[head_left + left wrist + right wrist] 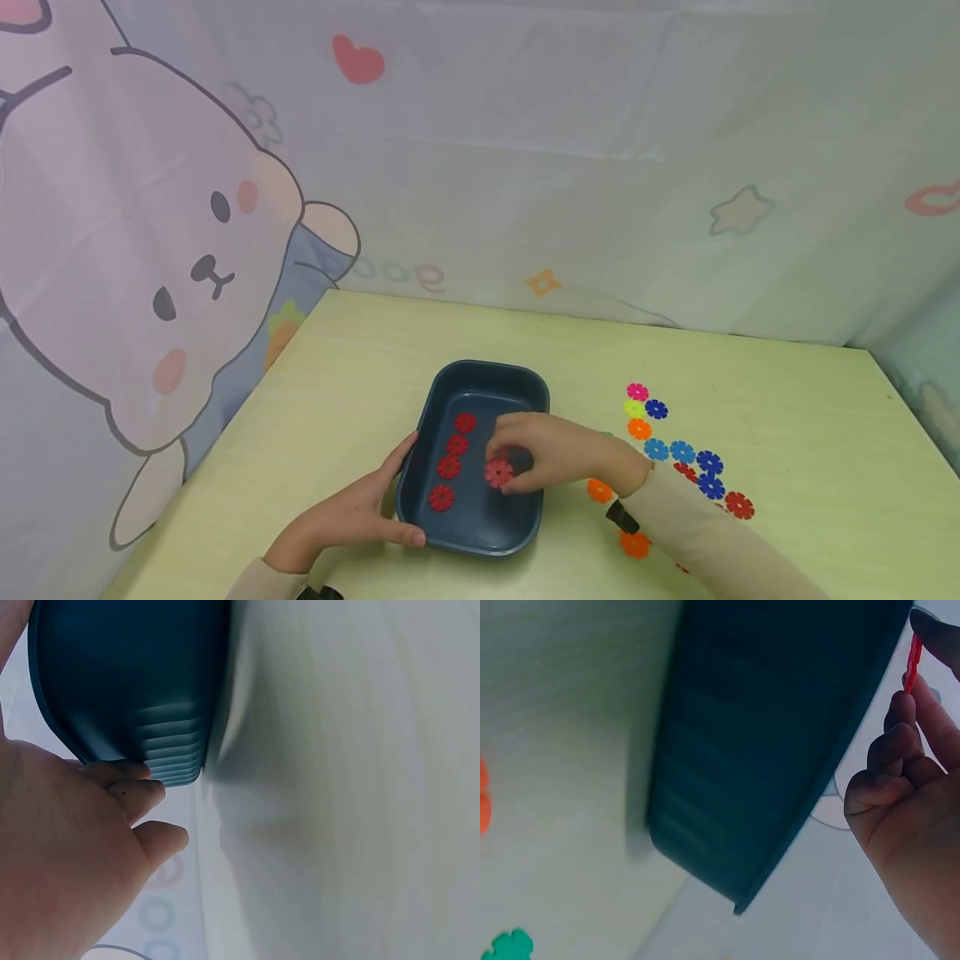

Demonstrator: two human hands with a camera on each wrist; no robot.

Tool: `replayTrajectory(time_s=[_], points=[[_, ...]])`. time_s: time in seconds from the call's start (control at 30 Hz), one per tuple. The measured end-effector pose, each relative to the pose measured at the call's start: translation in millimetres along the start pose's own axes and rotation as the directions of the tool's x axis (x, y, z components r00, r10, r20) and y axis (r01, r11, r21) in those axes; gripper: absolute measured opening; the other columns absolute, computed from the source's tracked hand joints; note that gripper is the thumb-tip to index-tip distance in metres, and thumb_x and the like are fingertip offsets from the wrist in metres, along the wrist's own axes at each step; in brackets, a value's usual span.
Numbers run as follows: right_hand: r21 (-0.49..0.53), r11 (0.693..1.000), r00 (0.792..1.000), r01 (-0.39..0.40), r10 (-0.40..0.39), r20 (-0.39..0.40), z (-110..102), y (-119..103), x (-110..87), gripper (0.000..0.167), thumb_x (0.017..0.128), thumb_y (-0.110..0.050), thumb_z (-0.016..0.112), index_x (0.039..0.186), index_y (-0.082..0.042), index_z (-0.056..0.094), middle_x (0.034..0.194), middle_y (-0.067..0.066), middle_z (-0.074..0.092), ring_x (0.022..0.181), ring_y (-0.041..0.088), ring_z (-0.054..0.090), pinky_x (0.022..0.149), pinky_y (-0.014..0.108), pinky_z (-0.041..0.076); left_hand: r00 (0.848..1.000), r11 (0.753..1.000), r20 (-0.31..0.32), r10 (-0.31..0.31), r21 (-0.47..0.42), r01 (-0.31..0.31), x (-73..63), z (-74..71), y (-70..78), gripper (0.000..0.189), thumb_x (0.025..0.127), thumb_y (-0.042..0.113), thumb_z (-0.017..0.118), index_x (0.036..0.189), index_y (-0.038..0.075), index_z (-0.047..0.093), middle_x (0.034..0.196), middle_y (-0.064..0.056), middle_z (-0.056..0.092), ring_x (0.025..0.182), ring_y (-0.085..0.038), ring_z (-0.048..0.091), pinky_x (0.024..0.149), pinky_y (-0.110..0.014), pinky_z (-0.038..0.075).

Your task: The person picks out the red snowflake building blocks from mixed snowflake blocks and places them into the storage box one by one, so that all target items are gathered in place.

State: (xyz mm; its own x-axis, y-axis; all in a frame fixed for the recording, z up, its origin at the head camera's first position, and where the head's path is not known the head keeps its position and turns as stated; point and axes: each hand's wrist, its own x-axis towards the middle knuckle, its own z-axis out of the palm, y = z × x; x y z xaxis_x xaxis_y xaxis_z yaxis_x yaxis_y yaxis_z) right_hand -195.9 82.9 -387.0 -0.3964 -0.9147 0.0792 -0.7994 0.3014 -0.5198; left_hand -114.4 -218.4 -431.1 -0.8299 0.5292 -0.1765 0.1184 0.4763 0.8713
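Note:
A dark blue tray (480,533) stands on the table, with several red notched discs (448,467) lying in a column along its left side. The right hand (551,450) is over the tray and pinches another red notched disc (498,472) between thumb and fingers; in the right wrist view that disc (913,664) appears edge-on, above the tray's rim. At the tray's left side the left hand (360,508) rests with fingers extended along the outer wall and thumb near the front corner. In the left wrist view its fingers touch the tray's ribbed outside (172,735).
Right of the tray, loose notched discs lie scattered: pink (637,392), yellow (634,408), orange (640,429), light blue (682,452), dark blue (709,462) and red (739,505). The right forearm (705,533) covers part of them. A printed cloth (600,167) hangs behind the table.

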Motion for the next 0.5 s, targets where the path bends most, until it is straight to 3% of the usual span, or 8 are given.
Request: replayTrajectory(time_s=[0.2, 0.5], points=[[0.012, 0.999, 0.999, 0.033, -0.033, 0.012, 11.9, 0.9, 13.7, 0.029, 0.081, -0.024, 0.079, 0.105, -0.015, 0.068, 0.094, -0.009, 0.057, 0.09, 0.009, 0.058, 0.083, 0.017, 0.046, 1.0, 1.0, -0.005, 0.0, 0.011, 0.0, 0.2, 0.9, -0.3, 0.12, 0.077, 0.032, 0.082, 0.156, 0.018, -0.006, 0.161, -0.012, 0.006, 0.146, -0.031, 0.014, 0.111, -0.057, 0.021], [-0.007, 1.0, 0.998, 0.011, -0.01, 0.062, 25.6, -2.7, 30.3, 0.03, 0.08, -0.026, 0.079, 0.106, -0.014, 0.068, 0.094, -0.008, 0.058, 0.086, 0.009, 0.056, 0.08, 0.016, 0.044, 1.0, 1.0, -0.005, 0.0, 0.026, 0.0, 0.5, 0.2, -0.4, 0.118, 0.077, 0.034, 0.082, 0.156, 0.019, -0.006, 0.161, -0.012, 0.007, 0.146, -0.031, 0.015, 0.11, -0.057, 0.023]])
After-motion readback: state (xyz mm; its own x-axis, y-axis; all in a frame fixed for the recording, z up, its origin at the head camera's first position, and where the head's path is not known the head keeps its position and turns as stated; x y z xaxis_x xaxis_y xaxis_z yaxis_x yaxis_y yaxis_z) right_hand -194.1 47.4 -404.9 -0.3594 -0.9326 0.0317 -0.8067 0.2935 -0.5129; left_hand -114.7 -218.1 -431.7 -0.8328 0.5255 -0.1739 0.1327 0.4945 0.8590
